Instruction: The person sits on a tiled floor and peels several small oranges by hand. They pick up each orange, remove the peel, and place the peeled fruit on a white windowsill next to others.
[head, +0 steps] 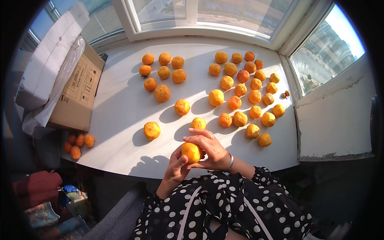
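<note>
Close in front of me, a yellow-orange peeled persimmon (190, 152) is held between both hands above the near edge of the white tabletop (117, 120). My left hand (175, 168) cups it from the left, the thumb against its near side. From the right, my right hand (214, 150) grips it with the thumb below and bent fingers over the top; a ring and a bracelet are on this hand. Just beyond the fingers sits another persimmon (198, 123), partly covered by them. A further persimmon (151, 130) rests to the left, touched by neither hand.
Several wrinkled persimmons (162, 93) form a far-left group, and more (240, 119) spread across the right. Smooth orange fruits (79, 140) lie at the left corner beside a cardboard box (78, 87) and white foam (51, 60). Windows (234, 15) border the back and right.
</note>
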Tool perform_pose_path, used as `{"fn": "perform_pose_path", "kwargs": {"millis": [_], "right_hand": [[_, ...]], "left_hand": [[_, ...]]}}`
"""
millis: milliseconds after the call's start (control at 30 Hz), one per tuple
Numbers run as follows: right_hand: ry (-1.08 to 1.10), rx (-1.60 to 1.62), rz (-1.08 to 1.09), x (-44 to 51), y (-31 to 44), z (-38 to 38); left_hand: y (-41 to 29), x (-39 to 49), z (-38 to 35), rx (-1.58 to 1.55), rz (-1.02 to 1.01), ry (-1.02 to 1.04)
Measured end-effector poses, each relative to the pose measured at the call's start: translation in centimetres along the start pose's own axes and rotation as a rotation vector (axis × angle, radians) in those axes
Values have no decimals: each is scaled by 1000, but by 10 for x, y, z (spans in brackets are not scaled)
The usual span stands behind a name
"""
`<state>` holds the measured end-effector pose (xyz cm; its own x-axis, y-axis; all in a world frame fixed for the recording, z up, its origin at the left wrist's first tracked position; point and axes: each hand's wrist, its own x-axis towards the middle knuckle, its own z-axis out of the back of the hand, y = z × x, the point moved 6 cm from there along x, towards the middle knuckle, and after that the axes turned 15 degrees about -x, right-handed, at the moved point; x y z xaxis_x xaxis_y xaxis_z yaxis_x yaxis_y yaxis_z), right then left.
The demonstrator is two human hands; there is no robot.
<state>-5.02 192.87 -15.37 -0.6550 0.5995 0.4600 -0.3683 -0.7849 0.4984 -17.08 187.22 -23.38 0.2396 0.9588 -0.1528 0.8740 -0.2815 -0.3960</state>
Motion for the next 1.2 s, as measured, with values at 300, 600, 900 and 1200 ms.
{"fn": "perform_pose_path", "kwargs": {"millis": [300, 600, 900, 1200], "right_hand": [[-1, 82, 55, -1, -1, -6], [31, -92, -22, 3, 1, 5], [66, 53, 48, -1, -1, -5], [33, -55, -26, -1, 2, -2]], "left_hand": [[3, -2, -2, -81, 86, 76], [0, 0, -8, -30, -4, 49], [1, -3, -4, -37, 35, 75], [0, -1, -5, 15, 4, 38]]}}
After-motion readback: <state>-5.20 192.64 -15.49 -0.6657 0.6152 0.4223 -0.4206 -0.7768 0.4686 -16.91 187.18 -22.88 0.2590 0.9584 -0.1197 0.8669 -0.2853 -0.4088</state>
